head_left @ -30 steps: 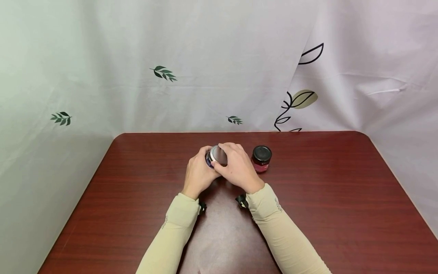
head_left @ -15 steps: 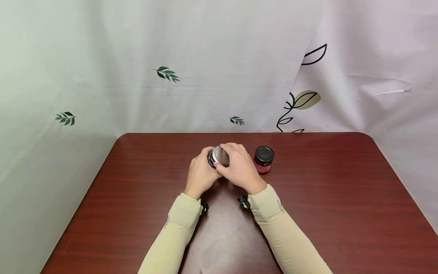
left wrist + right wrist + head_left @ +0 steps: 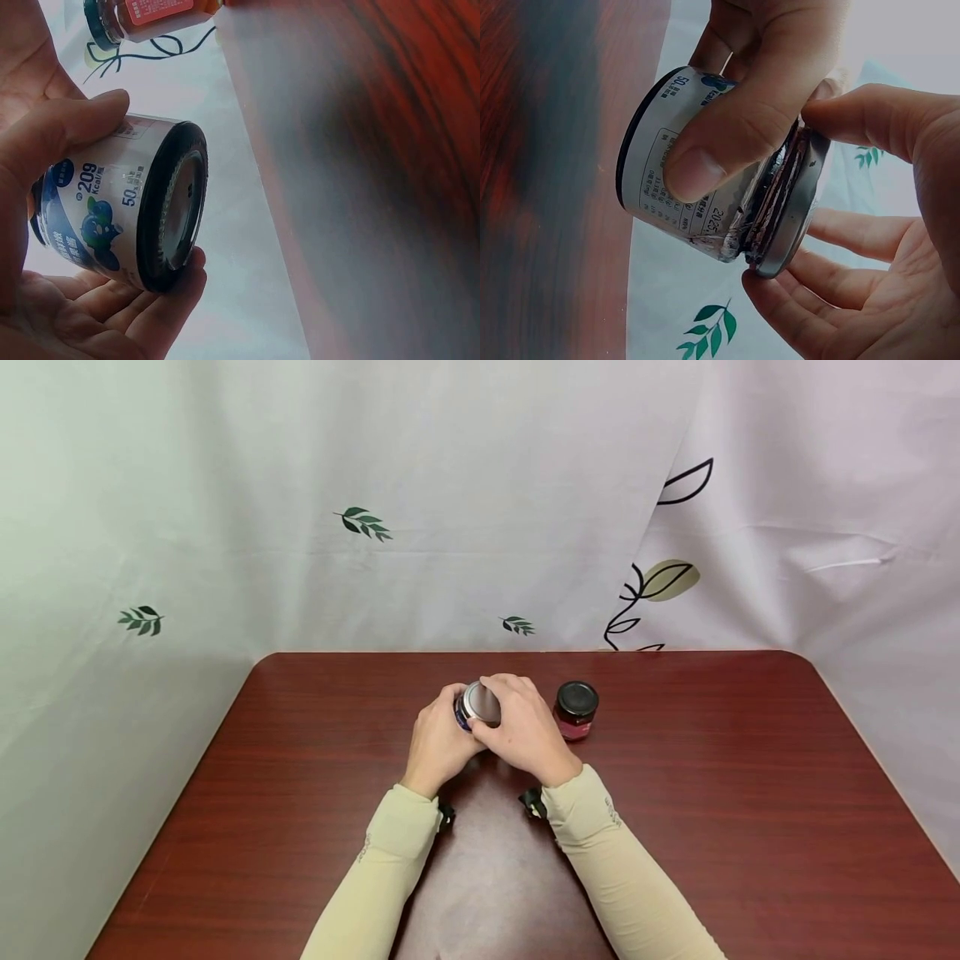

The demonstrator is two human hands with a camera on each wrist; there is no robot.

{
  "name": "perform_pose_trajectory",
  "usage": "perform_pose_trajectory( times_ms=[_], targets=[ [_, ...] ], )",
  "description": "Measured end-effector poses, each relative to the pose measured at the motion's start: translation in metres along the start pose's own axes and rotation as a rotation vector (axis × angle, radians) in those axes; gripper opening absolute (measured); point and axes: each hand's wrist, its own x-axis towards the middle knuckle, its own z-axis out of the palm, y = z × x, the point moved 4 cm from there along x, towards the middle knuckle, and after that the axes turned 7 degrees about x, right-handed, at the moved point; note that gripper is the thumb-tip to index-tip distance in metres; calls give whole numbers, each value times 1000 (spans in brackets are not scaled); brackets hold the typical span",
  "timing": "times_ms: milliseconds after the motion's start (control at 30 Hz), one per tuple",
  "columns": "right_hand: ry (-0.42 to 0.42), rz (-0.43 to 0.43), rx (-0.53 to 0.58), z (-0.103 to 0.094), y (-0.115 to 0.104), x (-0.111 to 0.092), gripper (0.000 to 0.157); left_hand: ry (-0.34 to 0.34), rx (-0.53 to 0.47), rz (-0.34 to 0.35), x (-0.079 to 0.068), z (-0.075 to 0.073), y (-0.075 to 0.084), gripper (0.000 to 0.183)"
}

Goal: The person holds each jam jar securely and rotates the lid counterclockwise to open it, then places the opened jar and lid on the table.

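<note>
My left hand (image 3: 437, 739) grips a glass jam jar (image 3: 90, 217) with a blueberry label, thumb on one side and fingers round the other. The jar is held above the table, its dark base facing the left wrist camera. My right hand (image 3: 525, 727) holds the jar's silver lid (image 3: 793, 214) by the rim with thumb and fingertips. Wrinkled clear film and a dark band show between lid and label in the right wrist view. How tightly the lid sits on the jar I cannot tell.
A second jar (image 3: 576, 710) with a black lid and red label stands upright on the reddish-brown wooden table (image 3: 712, 793), just right of my right hand. A pale leaf-patterned curtain (image 3: 450, 568) hangs behind the table.
Both hands stay on the jar and its lid with hardly any movement. The whole head view shifts slightly; the second jar keeps its place on the table.
</note>
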Motion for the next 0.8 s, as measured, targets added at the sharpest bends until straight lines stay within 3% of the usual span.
perform_pose_trajectory(
  times_ms=[800],
  targets=[
    [-19, -18, -3, 1, -2, 0, 57, 12, 22, 25, 1, 2, -2, 70]
  ],
)
